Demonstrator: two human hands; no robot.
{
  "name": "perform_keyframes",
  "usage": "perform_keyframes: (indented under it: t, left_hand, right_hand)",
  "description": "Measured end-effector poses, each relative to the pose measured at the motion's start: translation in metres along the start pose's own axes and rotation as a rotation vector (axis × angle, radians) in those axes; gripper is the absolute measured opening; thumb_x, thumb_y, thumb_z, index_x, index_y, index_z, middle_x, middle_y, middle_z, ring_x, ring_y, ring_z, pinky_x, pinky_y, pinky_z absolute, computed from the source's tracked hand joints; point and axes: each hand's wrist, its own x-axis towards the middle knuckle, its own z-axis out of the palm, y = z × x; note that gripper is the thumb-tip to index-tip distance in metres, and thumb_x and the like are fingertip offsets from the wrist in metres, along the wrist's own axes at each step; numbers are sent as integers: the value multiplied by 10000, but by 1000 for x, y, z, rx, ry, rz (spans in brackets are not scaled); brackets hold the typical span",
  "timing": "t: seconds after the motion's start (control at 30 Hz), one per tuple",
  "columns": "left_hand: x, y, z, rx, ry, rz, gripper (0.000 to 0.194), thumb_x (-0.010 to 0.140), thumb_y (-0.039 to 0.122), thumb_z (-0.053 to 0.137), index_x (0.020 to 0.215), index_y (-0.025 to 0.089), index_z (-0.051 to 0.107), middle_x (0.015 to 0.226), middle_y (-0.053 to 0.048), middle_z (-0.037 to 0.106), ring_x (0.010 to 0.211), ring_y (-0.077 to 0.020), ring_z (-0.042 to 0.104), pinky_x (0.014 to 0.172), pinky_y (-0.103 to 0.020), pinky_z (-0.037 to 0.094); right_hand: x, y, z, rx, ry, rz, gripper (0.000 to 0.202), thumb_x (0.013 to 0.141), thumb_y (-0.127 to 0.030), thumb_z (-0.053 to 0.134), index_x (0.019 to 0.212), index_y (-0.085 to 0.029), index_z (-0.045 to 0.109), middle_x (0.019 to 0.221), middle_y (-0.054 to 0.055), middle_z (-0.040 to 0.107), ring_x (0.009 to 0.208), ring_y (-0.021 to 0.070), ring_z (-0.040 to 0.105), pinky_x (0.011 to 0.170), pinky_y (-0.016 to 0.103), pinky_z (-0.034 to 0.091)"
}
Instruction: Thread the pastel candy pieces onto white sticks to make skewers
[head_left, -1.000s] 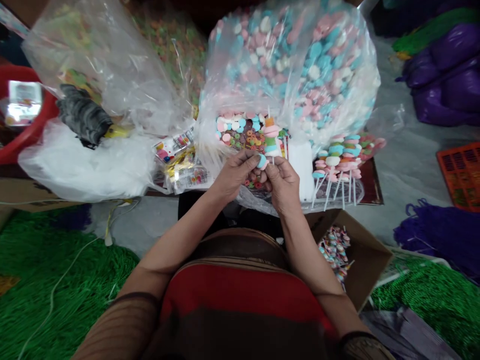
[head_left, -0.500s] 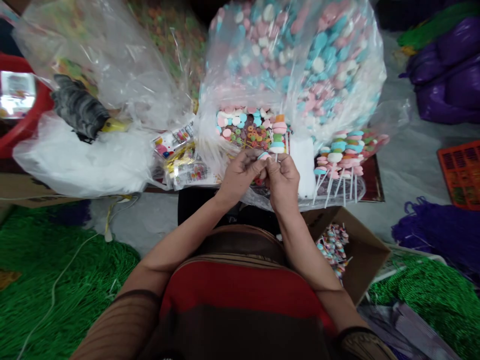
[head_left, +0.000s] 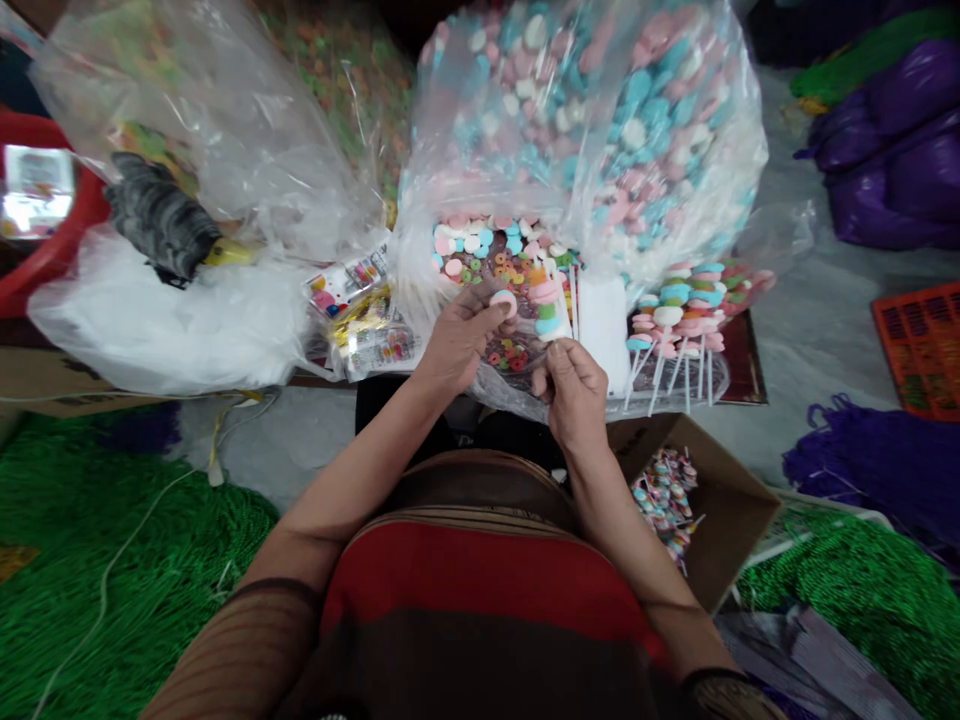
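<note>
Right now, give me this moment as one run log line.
left hand: pinching pinkish marshmallow | right hand: holding loaded stick | right of hands: other loaded sticks | beyond: marshmallow bag

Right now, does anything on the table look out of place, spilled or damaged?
A dark, striped bundle by the left candy bag and the white plastic looks odd: it resembles fabric, not candy or packaging. No spill or damage is clear.
</note>
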Motion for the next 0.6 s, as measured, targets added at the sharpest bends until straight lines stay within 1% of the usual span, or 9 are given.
perform_keyframes:
  t: [0.1, 0.23, 0.3, 0.37, 0.5, 0.6]
  left_hand:
    - [1, 5, 0, -66, -8, -84, 205, 808, 200, 832, 978, 193, 718, 891, 0, 743, 969, -166, 741, 919, -307, 593]
    - [-1, 10, 3, -154, 35, -158, 131, 873, 213, 784, 973, 166, 714, 914, -34, 775, 1106, -202, 747, 1050, -349, 591]
    - [-2, 12, 5, -172, 50, -171, 91, 911, 200, 737, 990, 160, 713, 955, -48, 785, 1174, -214, 734, 1101, -365, 571]
    - [-4, 13, 6, -180, 54, -169, 101, 936, 181, 697, 1033, 161, 717, 996, -55, 790, 1224, -220, 719, 1135, -371, 550]
    - [-4, 14, 10, -197, 89, -174, 205, 972, 143, 626, 1156, 174, 709, 1002, -49, 790, 1229, -198, 717, 1159, -360, 525]
    - [-2, 11, 11, -208, 147, -173, 171, 998, 141, 580, 1115, 167, 703, 926, -37, 771, 1190, -178, 729, 1151, -335, 522]
  right_hand:
    - [-13, 0, -7, -38, -16, 44, 411, 946, -621, 638, 902, -213, 641, 506, -78, 491, 428, 84, 335, 446, 231, 275]
    - [-26, 3, -15, -104, -66, 77, 401, 969, -596, 616, 869, -207, 628, 504, -72, 500, 441, 88, 354, 471, 238, 286]
    - [-30, 3, -17, -152, -92, 78, 411, 973, -602, 600, 858, -207, 621, 503, -71, 500, 446, 92, 362, 480, 243, 287]
    - [-31, 3, -18, -209, -117, 78, 418, 978, -609, 578, 875, -207, 630, 500, -71, 492, 450, 98, 368, 486, 248, 287]
    - [-32, 1, -15, -296, -155, 74, 403, 984, -591, 556, 881, -208, 635, 491, -76, 478, 453, 104, 377, 508, 258, 312]
    - [-31, 1, -14, -336, -155, 75, 396, 988, -580, 541, 884, -210, 637, 492, -79, 472, 456, 107, 385, 528, 262, 332]
